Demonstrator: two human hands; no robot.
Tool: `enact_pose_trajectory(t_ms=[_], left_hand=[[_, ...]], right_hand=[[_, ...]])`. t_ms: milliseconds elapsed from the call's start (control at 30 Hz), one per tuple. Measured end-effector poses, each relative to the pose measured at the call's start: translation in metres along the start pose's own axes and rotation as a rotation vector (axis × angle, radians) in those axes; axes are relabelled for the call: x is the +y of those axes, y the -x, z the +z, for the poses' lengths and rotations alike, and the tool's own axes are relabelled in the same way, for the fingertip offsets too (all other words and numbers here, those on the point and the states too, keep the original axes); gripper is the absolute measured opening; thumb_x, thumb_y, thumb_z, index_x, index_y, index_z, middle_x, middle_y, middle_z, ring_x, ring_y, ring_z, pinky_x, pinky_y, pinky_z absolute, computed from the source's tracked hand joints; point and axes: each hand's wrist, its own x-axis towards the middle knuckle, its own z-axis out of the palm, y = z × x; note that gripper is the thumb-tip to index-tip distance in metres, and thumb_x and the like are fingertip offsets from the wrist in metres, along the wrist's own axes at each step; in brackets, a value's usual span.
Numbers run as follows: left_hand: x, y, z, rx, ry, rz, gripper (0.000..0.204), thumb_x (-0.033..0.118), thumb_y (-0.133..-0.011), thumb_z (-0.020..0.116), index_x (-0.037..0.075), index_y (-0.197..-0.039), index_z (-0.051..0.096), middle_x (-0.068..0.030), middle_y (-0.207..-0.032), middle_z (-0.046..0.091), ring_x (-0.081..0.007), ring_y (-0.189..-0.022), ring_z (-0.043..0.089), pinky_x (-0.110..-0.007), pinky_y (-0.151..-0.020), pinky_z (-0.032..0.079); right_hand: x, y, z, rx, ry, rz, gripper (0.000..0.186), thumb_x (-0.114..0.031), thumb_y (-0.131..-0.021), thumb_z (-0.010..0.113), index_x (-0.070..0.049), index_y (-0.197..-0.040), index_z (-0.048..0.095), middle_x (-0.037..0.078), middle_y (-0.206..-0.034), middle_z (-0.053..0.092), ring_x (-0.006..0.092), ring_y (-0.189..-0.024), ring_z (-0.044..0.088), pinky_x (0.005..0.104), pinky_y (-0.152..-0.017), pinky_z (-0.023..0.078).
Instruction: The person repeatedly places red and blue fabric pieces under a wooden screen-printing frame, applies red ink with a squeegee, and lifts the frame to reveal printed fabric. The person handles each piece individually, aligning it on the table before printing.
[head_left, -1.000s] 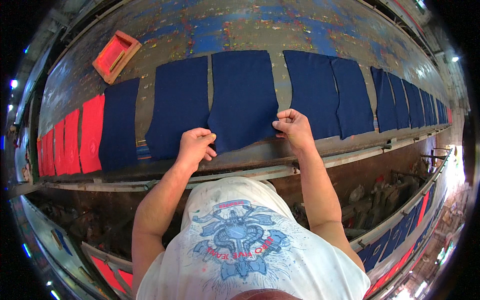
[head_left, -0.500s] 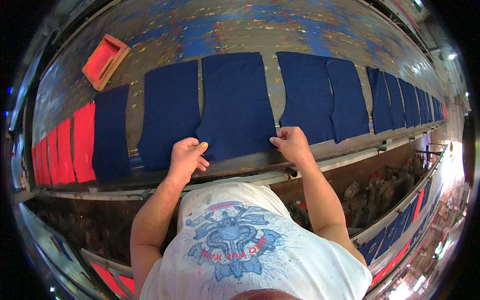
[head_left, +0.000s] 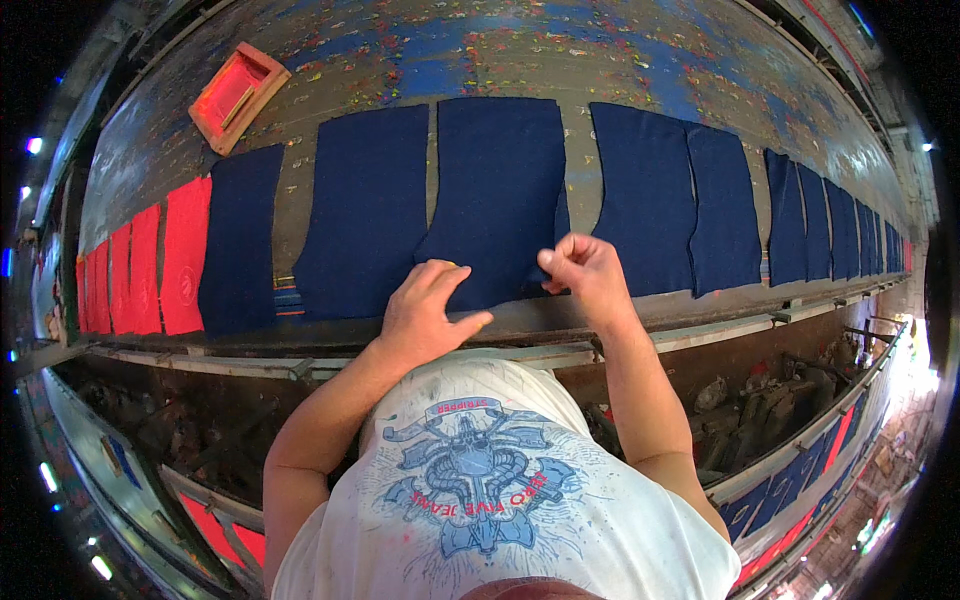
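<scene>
A navy blue cut fabric panel lies flat on the long table in front of me, its right edge turned up in a fold near the lower corner. My right hand is closed in a pinch at that corner and lifts it slightly. Over the panel's near left corner is my left hand, its thumb and fingers apart, gripping nothing. Another navy panel lies just to the left, and two more navy panels lie to the right, touching along one edge.
The paint-flecked table runs far left and right. A wooden-framed tray, red inside, sits at the back left. Several red panels line the left end; more navy panels stretch right. A metal rail edges the table before me.
My left hand has opened from its pinch at the panel's near edge. My right hand has raised the near right corner, folding that edge inward. The whole view has shifted slightly.
</scene>
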Motion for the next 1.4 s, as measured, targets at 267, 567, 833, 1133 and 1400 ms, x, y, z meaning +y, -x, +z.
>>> enact_pose_trajectory(t_ms=[267,567,833,1133,1400], left_hand=[[-0.039,-0.078,-0.068,0.222,-0.139,-0.195,0.022,0.004,-0.093,0.079,0.005,-0.113,0.085,-0.0176,-0.114,0.084,-0.0379,-0.103,0.082,-0.044,-0.093,0.065],[-0.034,-0.075,-0.166,0.653,-0.012,-0.014,0.04,-0.019,-0.091,0.065,0.001,-0.122,0.081,-0.0122,-0.125,0.081,-0.0227,-0.107,0.08,-0.034,-0.093,0.064],[-0.059,0.042,-0.138,0.418,-0.214,-0.198,0.034,-0.016,-0.078,0.069,0.001,-0.105,0.077,-0.0154,-0.12,0.081,-0.0335,-0.117,0.078,-0.043,-0.103,0.061],[-0.066,0.064,-0.132,0.036,-0.364,-0.192,0.034,-0.014,-0.081,0.067,0.0,-0.109,0.08,-0.0162,-0.125,0.08,-0.0374,-0.127,0.072,-0.049,-0.109,0.056],[-0.023,0.001,-0.03,0.009,0.093,0.184,0.033,-0.007,-0.087,0.072,0.0,-0.118,0.082,-0.0175,-0.123,0.081,-0.0377,-0.114,0.076,-0.048,-0.101,0.062]], right_hand=[[-0.099,-0.077,0.009,0.045,-0.103,-0.257,0.027,-0.023,-0.104,0.085,-0.012,-0.086,0.068,-0.004,-0.082,0.066,0.0078,-0.079,0.063,0.0289,-0.076,0.056],[-0.133,-0.058,0.047,-0.032,0.069,-0.595,0.027,-0.021,-0.104,0.085,-0.006,-0.086,0.074,-0.006,-0.081,0.069,0.0051,-0.076,0.057,0.028,-0.07,0.05],[-0.026,-0.023,0.087,-0.154,0.367,-0.171,0.029,-0.026,-0.101,0.085,-0.002,-0.089,0.077,0.012,-0.075,0.074,0.017,-0.069,0.068,0.0394,-0.07,0.056],[0.009,0.017,0.026,0.138,1.105,-0.301,0.021,-0.027,-0.096,0.086,-0.006,-0.095,0.081,0.02,-0.099,0.081,0.0385,-0.092,0.08,0.0502,-0.08,0.065],[0.019,0.019,-0.008,0.364,1.366,-0.139,0.026,-0.031,-0.094,0.089,-0.006,-0.095,0.081,0.016,-0.096,0.081,0.037,-0.09,0.082,0.0489,-0.08,0.066]])
